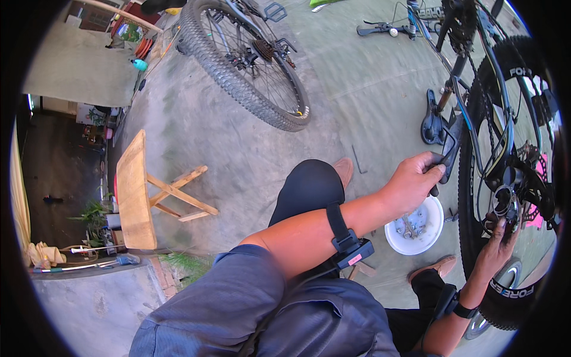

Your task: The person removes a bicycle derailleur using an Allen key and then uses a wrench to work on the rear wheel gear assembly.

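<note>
An upside-down bicycle (510, 128) stands at the right, its black saddle (433, 122) low near the ground. My left hand (419, 181) is closed around a dark, angular, flat-looking piece (453, 146) beside the tyre; its exact kind cannot be made out. Lower right, my right hand (498, 244) reaches up to the wheel's hub area, fingers bent against a silver round metal part (506, 201). A brake disc (537, 169) shows just beyond it. Part of the right hand's grip is hidden by dark parts.
Below my left hand sits a white bowl (439, 229) with small metal parts in it. An L-shaped hex key (358, 159) lies on the floor. Another bicycle's wheel (250, 65) is at the top, a wooden folding stool (134, 190) at left. My shoe (434, 269) is near the bowl.
</note>
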Demonstrator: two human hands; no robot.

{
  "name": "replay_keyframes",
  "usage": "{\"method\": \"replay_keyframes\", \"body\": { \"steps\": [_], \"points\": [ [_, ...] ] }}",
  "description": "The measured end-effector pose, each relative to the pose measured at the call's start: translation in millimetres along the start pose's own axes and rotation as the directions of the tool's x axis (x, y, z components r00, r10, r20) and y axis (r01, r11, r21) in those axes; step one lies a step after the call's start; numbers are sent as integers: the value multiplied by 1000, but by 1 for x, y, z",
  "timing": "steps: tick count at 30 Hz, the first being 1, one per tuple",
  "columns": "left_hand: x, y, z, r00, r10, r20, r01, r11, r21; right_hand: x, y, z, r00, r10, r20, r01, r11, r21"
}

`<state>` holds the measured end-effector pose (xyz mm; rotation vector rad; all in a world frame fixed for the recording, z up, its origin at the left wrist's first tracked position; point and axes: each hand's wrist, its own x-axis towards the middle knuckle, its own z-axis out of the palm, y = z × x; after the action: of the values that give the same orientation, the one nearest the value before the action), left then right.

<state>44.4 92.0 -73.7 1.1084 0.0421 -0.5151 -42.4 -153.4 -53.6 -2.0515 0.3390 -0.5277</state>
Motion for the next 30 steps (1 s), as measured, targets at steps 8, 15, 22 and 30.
{"method": "replay_keyframes", "body": {
  "steps": [8, 15, 22, 30],
  "points": [
    [-16, 17, -15, 992, 115, -55, -114, 993, 33, 7, -26, 2, 1000, 14, -2, -14, 999, -52],
    [-23, 27, -30, 989, 132, -72, -135, 991, -27, 14, -43, 2, 992, 99, -78, -105, 991, -83],
    [-30, 32, -40, 982, 174, -70, -175, 985, -5, 13, -52, 5, 961, 268, -66, -263, 962, 78],
    [-34, 39, -42, 987, 153, -56, -154, 988, -13, 14, -61, 7, 949, 311, -53, -304, 947, 108]
  ]
}}
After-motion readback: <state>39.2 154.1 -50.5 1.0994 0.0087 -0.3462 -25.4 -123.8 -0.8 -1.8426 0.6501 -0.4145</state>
